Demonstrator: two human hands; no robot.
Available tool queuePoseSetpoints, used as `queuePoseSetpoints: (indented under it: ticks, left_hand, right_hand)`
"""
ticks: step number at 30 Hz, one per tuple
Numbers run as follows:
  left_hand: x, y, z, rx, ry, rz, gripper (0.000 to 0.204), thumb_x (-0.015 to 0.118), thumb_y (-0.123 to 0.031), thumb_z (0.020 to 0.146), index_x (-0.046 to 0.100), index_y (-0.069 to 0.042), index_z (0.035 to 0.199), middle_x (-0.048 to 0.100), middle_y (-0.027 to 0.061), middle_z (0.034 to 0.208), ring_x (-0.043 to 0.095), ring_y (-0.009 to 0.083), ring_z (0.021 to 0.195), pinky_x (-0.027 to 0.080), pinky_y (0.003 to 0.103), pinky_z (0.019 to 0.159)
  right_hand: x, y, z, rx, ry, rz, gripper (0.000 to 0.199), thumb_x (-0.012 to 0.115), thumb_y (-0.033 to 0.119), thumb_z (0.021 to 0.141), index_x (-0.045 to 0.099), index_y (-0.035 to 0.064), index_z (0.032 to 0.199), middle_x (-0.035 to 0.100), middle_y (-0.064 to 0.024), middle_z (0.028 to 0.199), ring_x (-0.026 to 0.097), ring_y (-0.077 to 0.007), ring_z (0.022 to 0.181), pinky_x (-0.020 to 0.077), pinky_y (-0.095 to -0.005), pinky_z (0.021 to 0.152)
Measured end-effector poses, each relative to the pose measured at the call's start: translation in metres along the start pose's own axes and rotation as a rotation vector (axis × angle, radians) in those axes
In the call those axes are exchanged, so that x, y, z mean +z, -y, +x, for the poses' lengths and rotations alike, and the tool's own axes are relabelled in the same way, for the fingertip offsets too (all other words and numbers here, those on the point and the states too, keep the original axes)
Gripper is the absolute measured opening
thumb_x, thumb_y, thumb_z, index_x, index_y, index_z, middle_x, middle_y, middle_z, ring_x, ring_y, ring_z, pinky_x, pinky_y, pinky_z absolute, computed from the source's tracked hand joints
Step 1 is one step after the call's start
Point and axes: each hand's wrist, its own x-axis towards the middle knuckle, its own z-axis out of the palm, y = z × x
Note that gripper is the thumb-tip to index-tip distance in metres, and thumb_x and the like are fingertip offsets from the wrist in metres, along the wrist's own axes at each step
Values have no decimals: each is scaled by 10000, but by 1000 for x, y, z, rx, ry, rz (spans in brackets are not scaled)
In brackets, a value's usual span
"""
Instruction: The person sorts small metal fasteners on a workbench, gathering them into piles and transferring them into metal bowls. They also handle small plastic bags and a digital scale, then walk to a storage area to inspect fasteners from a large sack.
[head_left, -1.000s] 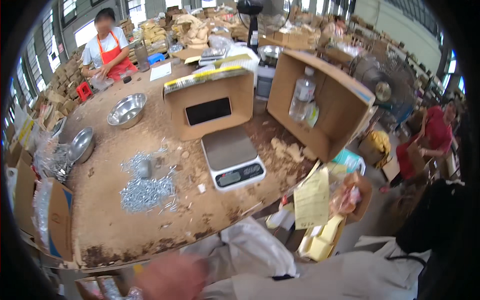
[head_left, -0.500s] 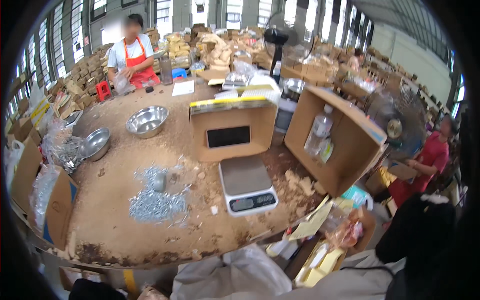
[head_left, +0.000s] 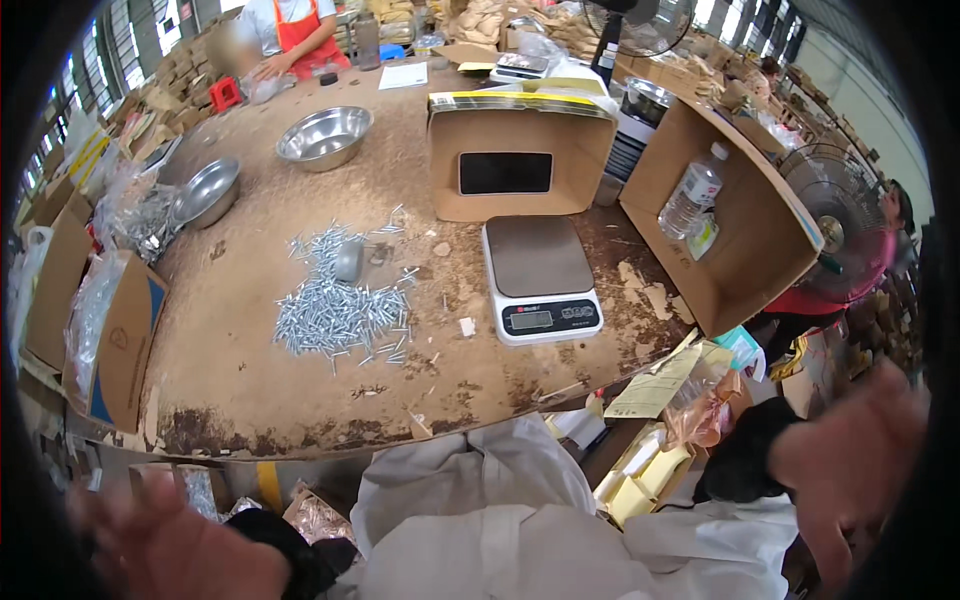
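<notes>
Screws, small silver steel ones [head_left: 335, 315], lie heaped mid-bench, spread running away from the body. Left hand [head_left: 175, 545] nearer, low at bench edge; right hand [head_left: 850, 465] far off. Both blurred, empty, fingers look spread.

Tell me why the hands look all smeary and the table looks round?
In the head view, the left hand and right hand are blurred at the lower rim, both empty as far as shows; the fisheye lens bends the table edge into a curve and leaves dark corners, while the pile of screws and the scale in the middle stay sharp.
</notes>
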Motion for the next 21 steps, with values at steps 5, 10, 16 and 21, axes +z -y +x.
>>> queuePoseSetpoints:
  ticks: [5,10,16,21]
  left_hand:
    - [-35,20,-12,-497,456,384,467,627,-221,815,477,-34,1216,380,131,1347,470,231,1141,404,328,854]
    - [-79,42,29,-774,689,535,535,692,-212,737,492,-37,1201,470,113,1254,489,211,1089,401,321,847]
    - [-103,158,65,-1077,1184,782,724,789,-185,654,457,-47,1282,547,105,1131,557,201,892,477,308,768]
    - [-138,292,19,-907,1425,835,942,837,-329,591,382,21,1338,482,232,1288,513,316,1145,424,362,958]
  right_hand:
    - [55,-70,-9,574,586,-45,791,718,152,718,306,54,1387,394,-212,1352,471,-368,1187,414,-390,947]
    - [132,-121,-11,493,850,57,714,667,178,769,311,35,1372,452,-189,1264,501,-381,1102,439,-433,893]
    - [270,-173,19,578,1035,-69,729,677,268,777,316,27,1362,531,-205,1141,592,-383,950,497,-444,778]
    - [354,-197,28,586,1192,-39,720,692,296,766,352,19,1337,544,-234,1127,587,-394,969,490,-450,789]
